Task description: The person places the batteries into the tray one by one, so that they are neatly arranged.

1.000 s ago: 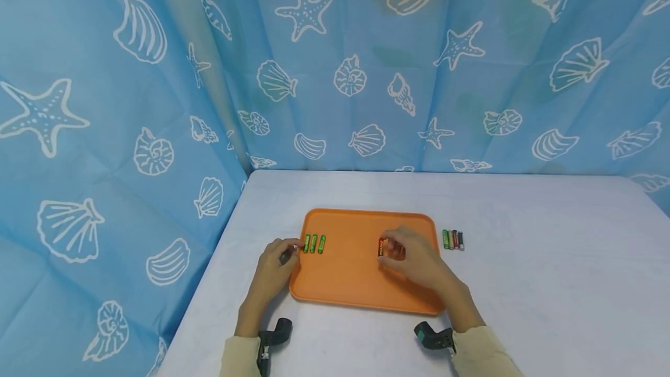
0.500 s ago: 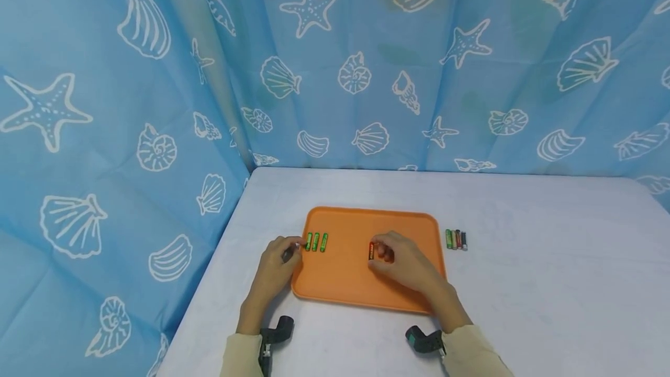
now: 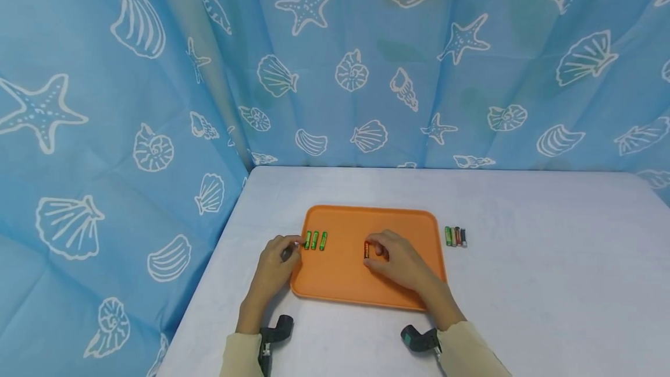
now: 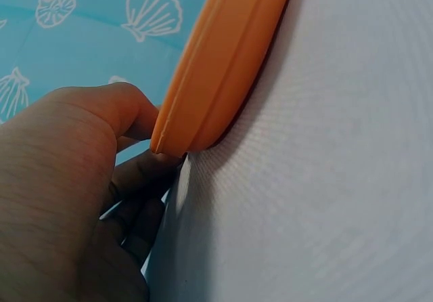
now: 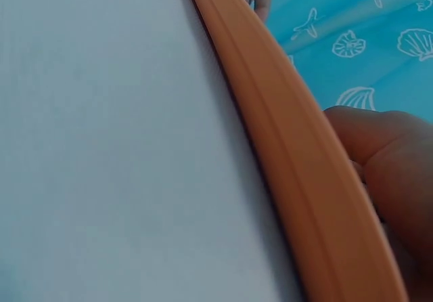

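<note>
An orange tray (image 3: 335, 284) lies on the white table, with three green batteries (image 3: 315, 241) side by side near its left end. My left hand (image 3: 279, 260) grips the tray's left edge; in the left wrist view its curled fingers (image 4: 139, 173) meet the rim. Over the middle of the tray, my right hand (image 3: 400, 260) holds a black and orange battery (image 3: 367, 250) upright in the head view between thumb and index finger. From the right wrist, the tray wall (image 5: 291, 139) hides the fingertips and that battery.
Several batteries (image 3: 455, 237), green, tan, red and dark, stand in a row on the white tablecloth (image 3: 549, 260) right of the tray. A blue curtain (image 3: 324, 74) with shell and starfish prints hangs behind and to the left of the table.
My right hand has moved left across the tray with the black and orange battery, slowing in the last half second. The left hand stays at the tray's edge.
</note>
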The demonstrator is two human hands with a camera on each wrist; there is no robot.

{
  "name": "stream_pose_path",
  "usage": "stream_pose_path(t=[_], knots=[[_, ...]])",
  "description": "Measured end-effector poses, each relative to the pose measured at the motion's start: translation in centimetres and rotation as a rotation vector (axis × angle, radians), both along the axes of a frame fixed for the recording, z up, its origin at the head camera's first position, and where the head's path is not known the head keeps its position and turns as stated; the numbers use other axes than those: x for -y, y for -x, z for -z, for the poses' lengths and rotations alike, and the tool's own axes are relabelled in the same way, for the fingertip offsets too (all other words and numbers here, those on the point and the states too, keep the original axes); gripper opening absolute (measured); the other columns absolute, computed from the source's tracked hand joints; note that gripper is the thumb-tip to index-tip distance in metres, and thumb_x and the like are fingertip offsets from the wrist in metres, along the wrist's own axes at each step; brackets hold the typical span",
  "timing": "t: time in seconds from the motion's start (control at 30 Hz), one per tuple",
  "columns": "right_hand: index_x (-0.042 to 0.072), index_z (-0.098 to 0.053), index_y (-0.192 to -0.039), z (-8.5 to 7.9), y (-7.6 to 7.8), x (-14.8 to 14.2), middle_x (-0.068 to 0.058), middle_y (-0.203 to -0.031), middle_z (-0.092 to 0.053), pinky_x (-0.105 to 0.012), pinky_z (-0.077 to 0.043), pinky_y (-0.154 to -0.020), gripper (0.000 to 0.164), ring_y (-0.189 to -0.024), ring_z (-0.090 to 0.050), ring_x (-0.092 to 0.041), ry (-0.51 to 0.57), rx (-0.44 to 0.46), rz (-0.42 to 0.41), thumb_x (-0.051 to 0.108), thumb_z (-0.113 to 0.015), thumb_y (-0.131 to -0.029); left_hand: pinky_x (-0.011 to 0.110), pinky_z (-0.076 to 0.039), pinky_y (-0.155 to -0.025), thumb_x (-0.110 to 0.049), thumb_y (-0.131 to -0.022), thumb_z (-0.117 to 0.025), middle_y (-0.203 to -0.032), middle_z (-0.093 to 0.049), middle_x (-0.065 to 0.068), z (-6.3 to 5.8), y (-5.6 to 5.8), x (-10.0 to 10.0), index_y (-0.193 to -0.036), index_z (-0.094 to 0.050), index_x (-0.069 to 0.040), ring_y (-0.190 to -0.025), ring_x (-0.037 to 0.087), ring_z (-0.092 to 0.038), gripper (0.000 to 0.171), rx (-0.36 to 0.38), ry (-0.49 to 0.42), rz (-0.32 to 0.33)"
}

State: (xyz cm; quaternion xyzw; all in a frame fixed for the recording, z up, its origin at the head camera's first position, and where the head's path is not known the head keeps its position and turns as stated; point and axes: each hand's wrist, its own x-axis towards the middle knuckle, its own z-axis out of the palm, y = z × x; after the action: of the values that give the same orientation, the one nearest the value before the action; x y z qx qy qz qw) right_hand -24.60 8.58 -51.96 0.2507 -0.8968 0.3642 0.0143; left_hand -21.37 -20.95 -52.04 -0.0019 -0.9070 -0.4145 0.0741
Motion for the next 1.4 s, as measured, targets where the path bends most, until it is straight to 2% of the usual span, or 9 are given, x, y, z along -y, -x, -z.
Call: stream_pose_path(t=[0.57,0.93,1.4], knots=[[0.009,-0.067,-0.113,0.5,0.6,3.0,0.006,-0.081,-0.046,-0.039,-0.033,-0.081,0.038,-0.082,-0.044,-0.015,-0.030,-0.061,0.029,0.034,-0.079,-0.086,0.039,-0.044,-0.083,-0.012,-0.093,-0.063,-0.095,-0.057,-0.004,0.0,0.1,-0.1,-0.116,-0.070,-0.021,-0.093,0.016,-0.049,0.025,-0.026,0.001,0.012],[0.009,-0.069,-0.118,0.6,1.1,4.3,0.007,-0.078,-0.047,-0.038,-0.033,-0.080,0.044,-0.084,-0.045,-0.015,-0.043,-0.089,0.041,0.036,-0.079,-0.085,0.040,-0.044,-0.084,-0.013,-0.093,-0.063,-0.095,-0.057,-0.003,-0.2,-0.1,-0.1,-0.116,-0.070,-0.021,-0.093,0.017,-0.049,0.025,-0.009,0.026,-0.002],[0.012,-0.068,-0.119,0.7,1.5,6.0,0.007,-0.077,-0.047,-0.035,-0.031,-0.077,0.043,-0.082,-0.044,-0.013,-0.054,-0.075,0.067,0.038,-0.078,-0.086,0.040,-0.046,-0.088,-0.009,-0.094,-0.064,-0.096,-0.058,-0.003,-0.1,0.0,-0.1,-0.115,-0.071,-0.019,-0.095,0.017,-0.051,0.025,-0.013,0.002,0.007]])
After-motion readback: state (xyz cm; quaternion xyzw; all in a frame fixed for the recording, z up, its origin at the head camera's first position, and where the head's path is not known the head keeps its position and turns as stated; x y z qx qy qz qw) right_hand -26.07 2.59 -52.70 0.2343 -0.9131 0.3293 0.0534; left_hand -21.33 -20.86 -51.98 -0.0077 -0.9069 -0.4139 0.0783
